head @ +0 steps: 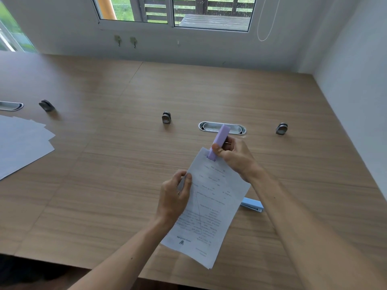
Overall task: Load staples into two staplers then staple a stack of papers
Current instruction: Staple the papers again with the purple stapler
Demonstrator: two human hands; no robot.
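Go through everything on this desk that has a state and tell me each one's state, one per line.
Purple stapler: held in the right hand, clamped over the stack's top corner.
Paper stack: lifted, gripped by the left hand.
Blue stapler: lying closed, partly under the stack.
Loose sheets: fanned out, far left.

The stapler (219, 141) is lilac, the other stapler (252, 204) light blue, the papers (206, 208) white with dark print, the table (125, 164) light wood grain.

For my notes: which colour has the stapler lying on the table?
Light blue stapler, partly hidden under the papers; the head view shows it.
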